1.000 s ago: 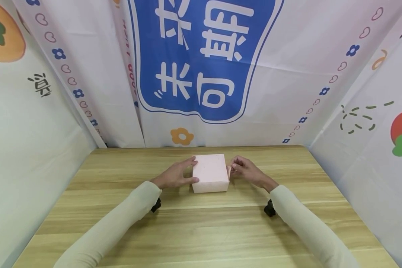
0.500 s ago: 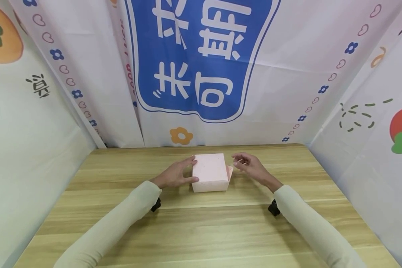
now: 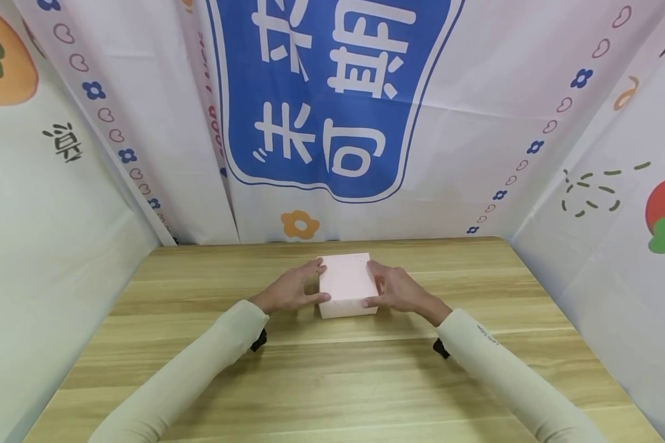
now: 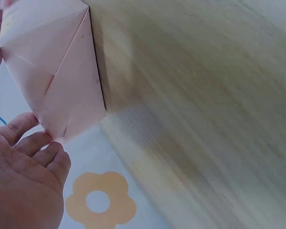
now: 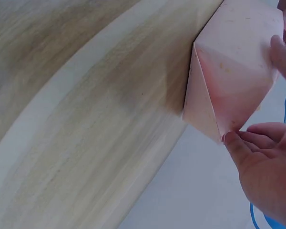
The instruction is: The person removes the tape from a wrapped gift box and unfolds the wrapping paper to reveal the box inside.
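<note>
While holding the pink box [image 3: 348, 277] at nine o'clock with the left grip [image 3: 290, 290], closed in from three o'clock with the right grip [image 3: 401, 290]. Half a second earlier, hovered just off that end; now clamped fingers and thumbs onto the box's edges from both sides. Kept the box toward twelve o'clock on the tabletop [image 3: 332, 381]. Left a triangular flap [image 5: 198, 100] at the three-o'clock end bent outward. Seemed, by that change, to trade work at the flap for a two-sided hold.
</note>
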A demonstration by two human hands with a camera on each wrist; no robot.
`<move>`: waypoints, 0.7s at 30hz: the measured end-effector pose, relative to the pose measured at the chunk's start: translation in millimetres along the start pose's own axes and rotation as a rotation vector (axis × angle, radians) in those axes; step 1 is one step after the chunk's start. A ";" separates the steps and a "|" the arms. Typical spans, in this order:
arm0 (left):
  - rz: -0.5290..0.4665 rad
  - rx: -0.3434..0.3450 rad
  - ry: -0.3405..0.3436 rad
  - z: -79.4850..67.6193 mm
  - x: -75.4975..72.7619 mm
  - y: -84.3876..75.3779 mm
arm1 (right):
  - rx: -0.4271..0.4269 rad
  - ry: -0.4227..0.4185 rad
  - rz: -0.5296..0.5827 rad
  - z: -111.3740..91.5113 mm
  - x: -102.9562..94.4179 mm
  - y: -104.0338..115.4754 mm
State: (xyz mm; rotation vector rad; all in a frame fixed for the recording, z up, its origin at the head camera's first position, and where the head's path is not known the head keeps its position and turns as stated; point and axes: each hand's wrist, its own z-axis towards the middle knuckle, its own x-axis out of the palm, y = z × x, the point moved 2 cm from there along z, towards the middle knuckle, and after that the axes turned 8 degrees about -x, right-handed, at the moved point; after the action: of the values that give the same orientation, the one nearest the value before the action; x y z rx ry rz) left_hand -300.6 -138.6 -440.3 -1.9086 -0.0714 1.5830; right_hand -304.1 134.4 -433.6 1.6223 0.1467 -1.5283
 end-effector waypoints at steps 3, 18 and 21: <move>0.059 0.014 0.016 -1.3 -4.8 -2.4 | 0.018 0.020 0.016 -0.1 -1.6 0.4; 0.207 0.254 0.052 3.4 -38.0 -13.8 | -0.002 0.119 0.294 4.7 -10.8 -13.9; 0.201 0.231 0.047 5.8 -37.8 -14.6 | 0.001 0.148 0.336 5.8 -13.2 -15.4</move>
State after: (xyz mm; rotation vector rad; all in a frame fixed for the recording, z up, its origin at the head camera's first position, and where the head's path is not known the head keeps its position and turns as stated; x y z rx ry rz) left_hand -310.9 -140.9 -400.7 -1.8136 0.3195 1.5974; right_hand -321.1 146.1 -429.2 1.6649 -0.0456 -1.1545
